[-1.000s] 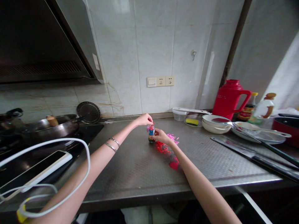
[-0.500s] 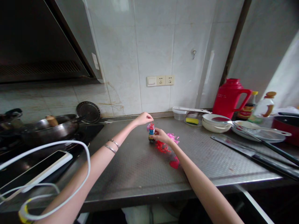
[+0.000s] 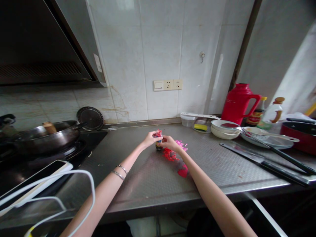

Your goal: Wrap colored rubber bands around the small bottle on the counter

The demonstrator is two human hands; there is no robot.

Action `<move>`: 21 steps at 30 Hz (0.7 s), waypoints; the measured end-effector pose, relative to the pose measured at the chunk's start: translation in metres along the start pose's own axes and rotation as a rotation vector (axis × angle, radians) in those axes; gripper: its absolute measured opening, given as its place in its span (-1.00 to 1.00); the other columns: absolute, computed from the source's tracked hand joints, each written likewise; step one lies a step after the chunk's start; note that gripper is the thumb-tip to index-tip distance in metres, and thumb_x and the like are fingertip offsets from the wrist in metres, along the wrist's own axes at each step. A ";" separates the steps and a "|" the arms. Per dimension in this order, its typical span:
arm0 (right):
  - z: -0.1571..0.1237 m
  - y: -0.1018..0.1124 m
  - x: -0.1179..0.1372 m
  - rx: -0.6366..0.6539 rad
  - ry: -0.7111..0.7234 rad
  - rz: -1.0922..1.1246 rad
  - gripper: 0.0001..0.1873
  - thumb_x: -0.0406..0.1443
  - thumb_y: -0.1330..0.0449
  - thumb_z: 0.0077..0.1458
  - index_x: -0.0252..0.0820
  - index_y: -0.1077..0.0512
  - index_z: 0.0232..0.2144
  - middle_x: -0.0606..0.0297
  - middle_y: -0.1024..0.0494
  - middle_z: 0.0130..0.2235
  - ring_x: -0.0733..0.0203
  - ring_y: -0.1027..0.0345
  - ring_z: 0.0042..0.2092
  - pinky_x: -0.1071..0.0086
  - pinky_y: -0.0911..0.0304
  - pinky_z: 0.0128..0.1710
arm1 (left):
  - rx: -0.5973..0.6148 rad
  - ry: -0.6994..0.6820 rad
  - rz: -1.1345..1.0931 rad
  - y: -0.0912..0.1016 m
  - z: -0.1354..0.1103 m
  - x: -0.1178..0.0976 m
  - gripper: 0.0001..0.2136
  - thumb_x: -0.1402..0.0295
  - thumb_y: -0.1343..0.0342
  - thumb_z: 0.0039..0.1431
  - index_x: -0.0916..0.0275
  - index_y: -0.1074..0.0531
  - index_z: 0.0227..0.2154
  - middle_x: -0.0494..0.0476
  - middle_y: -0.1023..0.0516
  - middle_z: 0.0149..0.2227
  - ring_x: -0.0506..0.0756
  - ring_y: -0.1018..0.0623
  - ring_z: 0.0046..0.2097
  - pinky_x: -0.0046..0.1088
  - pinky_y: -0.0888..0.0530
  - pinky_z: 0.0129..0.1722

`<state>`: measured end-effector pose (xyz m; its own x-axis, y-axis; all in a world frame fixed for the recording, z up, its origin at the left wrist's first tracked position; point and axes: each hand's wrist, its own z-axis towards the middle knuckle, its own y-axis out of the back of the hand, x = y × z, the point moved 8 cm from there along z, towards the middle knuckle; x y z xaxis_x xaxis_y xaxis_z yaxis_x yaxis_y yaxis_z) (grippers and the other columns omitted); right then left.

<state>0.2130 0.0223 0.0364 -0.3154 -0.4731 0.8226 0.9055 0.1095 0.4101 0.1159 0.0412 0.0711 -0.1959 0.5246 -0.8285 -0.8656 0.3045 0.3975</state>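
A small glass jar (image 3: 159,144) with a colourful label stands upright on the metal counter, red stringy bits showing at its mouth. My left hand (image 3: 150,139) has its fingers round the upper left side of the jar. From the right, my right hand (image 3: 169,143) grips the jar's other side. Beside the right hand lie a pile of red stringy pieces (image 3: 171,154) and a pile of pink ones (image 3: 182,145). Closer to me, a flat red piece (image 3: 183,171) rests near my right forearm.
On the left are a wok (image 3: 46,136) on the stove and a white device (image 3: 41,181) with a looping cable. To the right stand bowls (image 3: 225,131), a red thermos jug (image 3: 237,104) and a red pot (image 3: 300,134). A long knife (image 3: 261,162) lies near the right edge.
My left hand has come down from above the jar's mouth to its side. The right hand stays on the jar. The whole view has shifted slightly.
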 end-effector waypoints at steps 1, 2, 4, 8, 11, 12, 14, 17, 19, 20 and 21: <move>0.000 0.000 0.000 0.002 -0.007 0.003 -0.60 -0.16 -0.27 -0.19 -0.32 -0.44 -0.29 0.27 -0.50 -0.40 0.29 -0.31 -0.40 0.41 -0.24 -0.38 | -0.017 0.000 0.002 0.001 0.000 0.001 -0.73 0.32 -0.24 -0.11 0.37 -0.49 -0.33 0.18 -0.57 -0.29 0.09 -0.48 -0.25 -0.36 -0.39 -0.18; -0.001 0.001 0.001 0.015 -0.018 0.009 -0.57 -0.17 -0.28 -0.21 -0.33 -0.45 -0.27 0.26 -0.52 -0.39 0.28 -0.33 -0.39 0.41 -0.25 -0.36 | -0.028 -0.004 0.008 0.001 0.001 0.001 -0.73 0.31 -0.23 -0.11 0.38 -0.50 -0.33 0.19 -0.57 -0.30 0.10 -0.48 -0.25 -0.36 -0.39 -0.19; -0.003 0.003 0.000 0.073 -0.058 0.017 -0.55 -0.19 -0.29 -0.23 -0.32 -0.47 -0.24 0.25 -0.54 -0.35 0.26 -0.37 -0.36 0.40 -0.28 -0.33 | -0.041 -0.022 0.029 0.002 0.001 0.002 -0.73 0.30 -0.23 -0.11 0.38 -0.50 -0.35 0.20 -0.57 -0.32 0.10 -0.48 -0.27 -0.36 -0.38 -0.20; -0.014 0.026 -0.010 0.147 -0.253 -0.100 -0.63 -0.29 -0.26 -0.21 -0.29 -0.51 -0.25 0.24 -0.57 -0.31 0.24 -0.40 -0.35 0.46 -0.29 -0.40 | -0.102 -0.055 0.039 0.004 -0.001 0.005 -0.74 0.29 -0.26 -0.14 0.38 -0.50 -0.39 0.21 -0.57 -0.33 0.09 -0.49 -0.28 -0.37 -0.38 -0.20; -0.023 0.052 -0.014 0.105 -0.346 -0.247 -0.73 -0.36 -0.20 -0.17 -0.34 -0.54 -0.33 0.23 -0.57 -0.40 0.26 -0.39 -0.42 0.51 -0.26 -0.48 | -0.115 -0.040 -0.040 0.002 -0.004 0.009 -0.72 0.29 -0.26 -0.14 0.39 -0.50 -0.36 0.22 -0.57 -0.31 0.08 -0.50 -0.29 -0.37 -0.40 -0.21; -0.025 0.058 -0.014 0.100 -0.352 -0.304 -0.75 -0.38 -0.19 -0.17 -0.35 -0.54 -0.36 0.23 -0.57 -0.43 0.28 -0.38 -0.44 0.52 -0.24 -0.50 | -0.109 -0.037 -0.062 0.000 -0.005 0.009 -0.71 0.28 -0.25 -0.13 0.38 -0.49 -0.36 0.21 -0.57 -0.30 0.08 -0.50 -0.29 -0.38 -0.40 -0.21; -0.027 0.062 -0.013 0.102 -0.358 -0.428 -0.79 -0.41 -0.18 -0.19 -0.35 -0.55 -0.42 0.25 -0.55 -0.48 0.30 -0.37 -0.46 0.54 -0.20 -0.51 | -0.098 -0.039 -0.082 -0.003 -0.006 0.009 -0.72 0.28 -0.25 -0.12 0.38 -0.49 -0.36 0.20 -0.57 -0.29 0.07 -0.51 -0.29 -0.39 -0.41 -0.21; -0.027 0.054 -0.013 0.145 -0.352 -0.578 -0.86 -0.38 -0.18 -0.16 -0.30 -0.55 -0.49 0.29 -0.53 -0.54 0.32 -0.35 -0.48 0.56 -0.15 -0.53 | -0.098 -0.048 -0.088 -0.005 -0.008 0.007 -0.73 0.29 -0.24 -0.11 0.37 -0.48 -0.34 0.19 -0.57 -0.29 0.07 -0.51 -0.28 -0.40 -0.41 -0.21; -0.026 0.043 -0.014 0.185 -0.344 -0.642 -0.83 -0.29 -0.20 -0.12 -0.28 -0.54 -0.49 0.30 -0.52 -0.56 0.32 -0.34 -0.48 0.55 -0.13 -0.53 | -0.110 -0.056 -0.083 -0.006 -0.009 0.005 -0.72 0.28 -0.24 -0.10 0.37 -0.48 -0.33 0.19 -0.57 -0.30 0.08 -0.51 -0.28 -0.41 -0.41 -0.21; -0.026 0.037 -0.014 0.208 -0.340 -0.670 -0.80 -0.23 -0.21 -0.12 -0.27 -0.54 -0.47 0.29 -0.52 -0.55 0.31 -0.34 -0.48 0.54 -0.12 -0.53 | -0.114 -0.059 -0.078 -0.006 -0.009 0.005 -0.72 0.28 -0.24 -0.10 0.37 -0.48 -0.33 0.19 -0.57 -0.30 0.08 -0.51 -0.27 -0.41 -0.41 -0.22; -0.025 0.032 -0.016 0.228 -0.337 -0.700 -0.76 -0.19 -0.23 -0.12 -0.26 -0.55 -0.45 0.27 -0.53 -0.53 0.30 -0.35 -0.48 0.53 -0.12 -0.53 | -0.117 -0.060 -0.072 -0.007 -0.009 0.004 -0.72 0.28 -0.24 -0.10 0.37 -0.48 -0.33 0.19 -0.57 -0.31 0.09 -0.51 -0.27 -0.41 -0.41 -0.22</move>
<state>0.2540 0.0112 0.0268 -0.8892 -0.2131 0.4048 0.3973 0.0786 0.9143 0.1169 0.0339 0.0614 -0.1067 0.5522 -0.8269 -0.9247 0.2505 0.2866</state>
